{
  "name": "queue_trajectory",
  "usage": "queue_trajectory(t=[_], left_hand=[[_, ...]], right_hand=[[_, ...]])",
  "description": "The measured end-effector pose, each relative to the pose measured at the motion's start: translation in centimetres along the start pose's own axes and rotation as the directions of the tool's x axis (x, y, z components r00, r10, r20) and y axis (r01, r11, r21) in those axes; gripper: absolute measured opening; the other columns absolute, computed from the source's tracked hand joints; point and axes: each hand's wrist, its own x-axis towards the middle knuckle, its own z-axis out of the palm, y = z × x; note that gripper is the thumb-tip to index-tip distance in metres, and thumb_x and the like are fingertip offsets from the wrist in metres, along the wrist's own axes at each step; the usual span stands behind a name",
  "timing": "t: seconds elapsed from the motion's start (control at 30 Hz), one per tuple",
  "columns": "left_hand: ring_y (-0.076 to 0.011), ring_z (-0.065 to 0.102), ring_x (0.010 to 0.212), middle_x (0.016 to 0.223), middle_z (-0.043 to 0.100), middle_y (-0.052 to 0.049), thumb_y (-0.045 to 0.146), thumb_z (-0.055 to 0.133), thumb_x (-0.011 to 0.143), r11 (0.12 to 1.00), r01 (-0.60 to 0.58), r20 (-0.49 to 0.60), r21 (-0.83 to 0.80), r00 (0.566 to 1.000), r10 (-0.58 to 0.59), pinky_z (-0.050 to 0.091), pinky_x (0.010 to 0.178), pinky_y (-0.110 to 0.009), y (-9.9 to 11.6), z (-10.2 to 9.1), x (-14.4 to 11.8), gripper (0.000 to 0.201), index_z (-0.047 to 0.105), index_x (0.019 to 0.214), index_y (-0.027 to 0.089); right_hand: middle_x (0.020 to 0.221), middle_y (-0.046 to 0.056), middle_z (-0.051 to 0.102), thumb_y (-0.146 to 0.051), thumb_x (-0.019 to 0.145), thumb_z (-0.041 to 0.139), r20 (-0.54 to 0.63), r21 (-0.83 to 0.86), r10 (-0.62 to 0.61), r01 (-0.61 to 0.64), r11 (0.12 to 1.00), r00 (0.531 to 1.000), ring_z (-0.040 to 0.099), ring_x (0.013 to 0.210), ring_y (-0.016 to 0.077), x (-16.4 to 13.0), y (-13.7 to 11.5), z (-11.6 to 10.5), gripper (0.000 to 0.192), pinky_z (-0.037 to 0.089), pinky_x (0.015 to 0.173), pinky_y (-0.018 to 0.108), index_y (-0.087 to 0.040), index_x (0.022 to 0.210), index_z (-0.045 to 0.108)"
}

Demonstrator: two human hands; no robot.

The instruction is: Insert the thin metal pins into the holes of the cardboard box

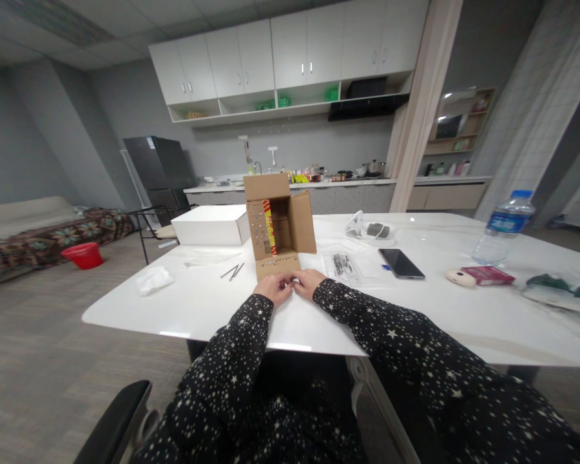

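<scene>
An open cardboard box (303,224) stands upright on the white table, with its flaps spread. Small shiny pieces dot its left flap (258,231) and the front flap (276,264), which lies toward me. At the front flap's near edge, my left hand (273,289) and my right hand (310,282) meet with fingers curled and fingertips close together. Whatever is between the fingertips, if anything, is too small to make out. A clear plastic case (342,267) with small dark pieces lies just beyond my right hand. Two thin metal tools (236,271) rest left of the box.
A white box (211,225) stands at the back left, with crumpled tissue (154,281) nearer me. To the right are a phone (401,263), a white cabled device (356,223), a dark red packet (488,276) and a water bottle (505,222).
</scene>
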Motion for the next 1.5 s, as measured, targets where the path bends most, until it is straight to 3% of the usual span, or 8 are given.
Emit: queue_trajectory(t=[0.53, 1.5], left_hand=[[-0.0157, 0.057, 0.076, 0.081, 0.06, -0.003, 0.024, 0.052, 0.074, 0.989, -0.134, 0.003, -0.055, 0.991, 0.134, 0.046, 0.075, -0.028, -0.02, 0.13, -0.29, 0.015, 0.065, 0.08, 0.019], [-0.0165, 0.057, 0.078, 0.08, 0.057, -0.003, 0.019, 0.05, 0.071, 0.999, -0.033, -0.003, -0.03, 0.999, 0.033, 0.045, 0.078, -0.029, -0.01, 0.1, -0.12, 0.013, 0.061, 0.078, 0.019]], right_hand=[[0.097, 0.004, 0.069, -0.028, 0.087, 0.042, -0.016, -0.007, -0.027, 0.027, 1.0, 1.0, 0.062, 0.086, 0.019, -0.08, -0.06, -0.12, 0.026, 0.04, 0.073, 0.027, -0.023, 0.103, 0.062], [0.1, 0.005, 0.069, -0.027, 0.087, 0.041, -0.009, 0.002, -0.017, 0.017, 1.0, 1.0, 0.061, 0.089, 0.0194, -0.05, -0.04, -0.07, 0.03, 0.041, 0.077, 0.028, -0.023, 0.109, 0.061]])
